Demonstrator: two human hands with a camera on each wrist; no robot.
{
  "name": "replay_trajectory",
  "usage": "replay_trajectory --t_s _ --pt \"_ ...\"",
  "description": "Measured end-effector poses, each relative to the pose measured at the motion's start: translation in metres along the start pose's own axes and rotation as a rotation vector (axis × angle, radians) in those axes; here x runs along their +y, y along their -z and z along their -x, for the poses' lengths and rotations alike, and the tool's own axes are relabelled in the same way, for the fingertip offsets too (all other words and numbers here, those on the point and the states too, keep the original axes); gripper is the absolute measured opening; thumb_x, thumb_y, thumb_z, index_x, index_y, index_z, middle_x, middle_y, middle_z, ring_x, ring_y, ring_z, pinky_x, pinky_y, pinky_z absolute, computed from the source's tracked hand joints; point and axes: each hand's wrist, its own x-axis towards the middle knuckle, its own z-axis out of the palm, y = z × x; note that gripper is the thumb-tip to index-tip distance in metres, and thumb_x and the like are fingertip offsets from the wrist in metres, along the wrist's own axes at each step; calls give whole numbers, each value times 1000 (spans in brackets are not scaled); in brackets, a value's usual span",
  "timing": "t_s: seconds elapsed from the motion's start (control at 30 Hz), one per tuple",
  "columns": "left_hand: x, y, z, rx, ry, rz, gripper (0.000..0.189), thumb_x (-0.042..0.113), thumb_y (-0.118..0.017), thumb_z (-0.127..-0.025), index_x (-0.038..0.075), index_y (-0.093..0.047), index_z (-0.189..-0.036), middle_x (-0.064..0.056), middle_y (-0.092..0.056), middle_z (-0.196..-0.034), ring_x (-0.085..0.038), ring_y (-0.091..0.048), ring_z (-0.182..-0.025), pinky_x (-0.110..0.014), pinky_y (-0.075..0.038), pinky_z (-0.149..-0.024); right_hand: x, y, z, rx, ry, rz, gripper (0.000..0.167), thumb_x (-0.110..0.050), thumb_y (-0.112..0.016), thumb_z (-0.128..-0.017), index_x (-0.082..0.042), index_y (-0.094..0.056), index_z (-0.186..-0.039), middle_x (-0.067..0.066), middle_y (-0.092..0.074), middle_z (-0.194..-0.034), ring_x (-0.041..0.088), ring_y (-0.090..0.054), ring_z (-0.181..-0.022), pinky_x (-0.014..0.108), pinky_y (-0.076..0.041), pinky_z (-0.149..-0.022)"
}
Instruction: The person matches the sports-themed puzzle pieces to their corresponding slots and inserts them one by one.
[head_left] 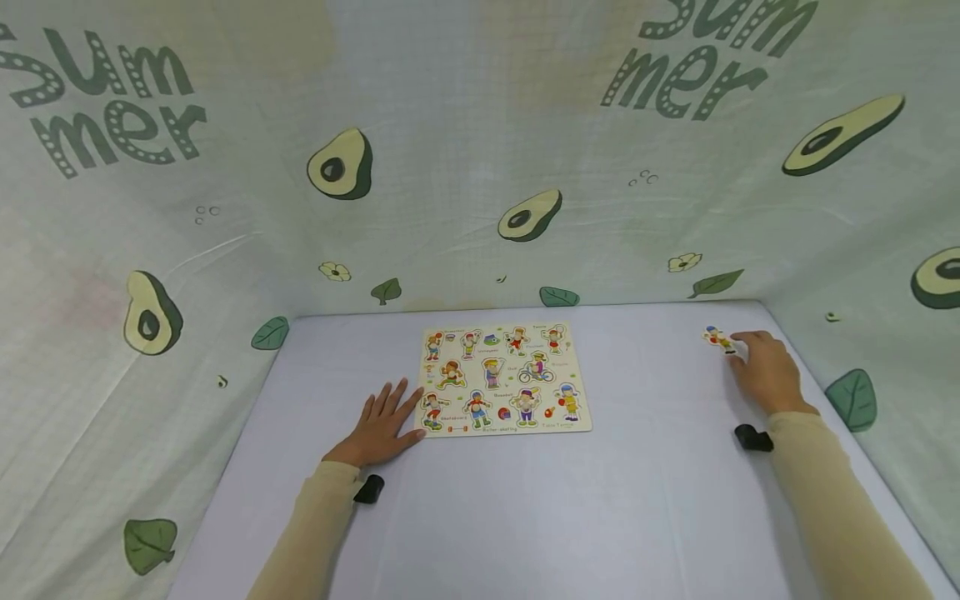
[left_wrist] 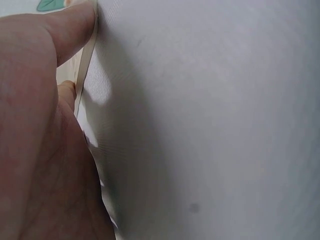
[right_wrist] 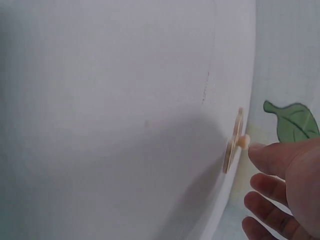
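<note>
A wooden peg puzzle board (head_left: 504, 380) printed with cartoon children at sports lies on the table. My left hand (head_left: 377, 428) rests with spread fingers at its left edge, thumb and fingertips right at the rim; in the left wrist view the board's edge (left_wrist: 88, 56) shows beside the thumb. Far to the right, a small figure-shaped puzzle piece (head_left: 719, 339) lies by the fingertips of my right hand (head_left: 770, 372). Seen from the right wrist, the piece (right_wrist: 230, 155) has a small round knob (right_wrist: 243, 141), with the thumb tip just short of it and the other fingers loosely bent.
A white table (head_left: 555, 517) spreads under both hands. Cloth walls with avocado and leaf prints rise behind it and along both sides; the right-hand wall (head_left: 862, 333) stands close to my right hand. A black wrist device (head_left: 752, 438) sits at each wrist.
</note>
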Motion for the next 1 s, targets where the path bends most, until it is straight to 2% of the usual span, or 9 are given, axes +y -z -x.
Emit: replay_trajectory --t_s 0.23,0.53,0.83,1.0 --pt "-1 0 1 14 2 2 79 47 -58 -107 11 -25 -169 -23 -5 -176 -49 4 -161 -68 2 -127 2 0 -11 -17 16 -3 39 4 -63 -99 15 -55 -136 44 -47 -139 65 -45 -126 76 -40 -105" --pt "-4 -5 -2 14 4 0 79 48 -58 -107 12 -25 -169 -22 -5 -177 -49 3 -161 -68 2 -127 4 -1 -22 -18 89 -8 33 5 -61 -97 14 -63 -129 44 -55 -131 65 -54 -118 74 -47 -92" --pt "-5 -6 -3 15 5 -2 79 49 -58 -107 13 -25 -169 -21 -5 -177 -49 3 -162 -68 2 -128 2 -2 -27 -12 102 -22 29 5 -60 -98 14 -66 -125 41 -59 -124 63 -57 -113 73 -48 -89" --pt "-5 -5 -3 15 4 -1 79 48 -58 -107 12 -25 -169 -22 -5 -177 -49 3 -162 -68 1 -127 2 -5 -33 3 80 -36 24 4 -61 -98 12 -69 -120 38 -62 -118 61 -59 -110 70 -50 -85"
